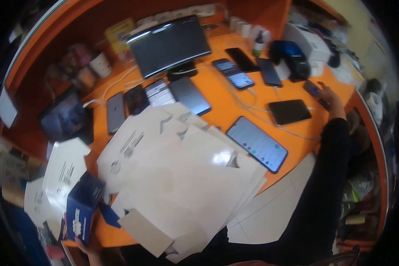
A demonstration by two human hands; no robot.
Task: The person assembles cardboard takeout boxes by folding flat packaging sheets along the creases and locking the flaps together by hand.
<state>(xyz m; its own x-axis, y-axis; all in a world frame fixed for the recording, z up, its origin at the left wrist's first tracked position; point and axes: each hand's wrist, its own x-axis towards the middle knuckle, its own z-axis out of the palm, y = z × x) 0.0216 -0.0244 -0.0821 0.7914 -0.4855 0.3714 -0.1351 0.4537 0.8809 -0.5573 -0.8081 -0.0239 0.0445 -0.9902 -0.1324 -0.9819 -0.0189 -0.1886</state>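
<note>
At the lower left, my left hand point(85, 249) is closed on the bottom edge of a dark blue printed card piece point(80, 224). White printed card sheets point(64, 177) stand right beside it. My right hand point(327, 94) reaches to the right end of the orange desk point(217, 106), its fingers round a small dark phone point(314, 90). A large stack of pale flat card sheets point(177, 173) covers the front of the desk between my hands. Just right of the stack lies a lit phone point(258, 142).
A monitor point(170, 44) stands at the back. Several phones and white cables lie before it and to its right, including a dark-screened phone point(290, 111). A tablet point(65, 116) leans at the left. A black device point(291, 60) and white box point(307, 42) stand at the back right.
</note>
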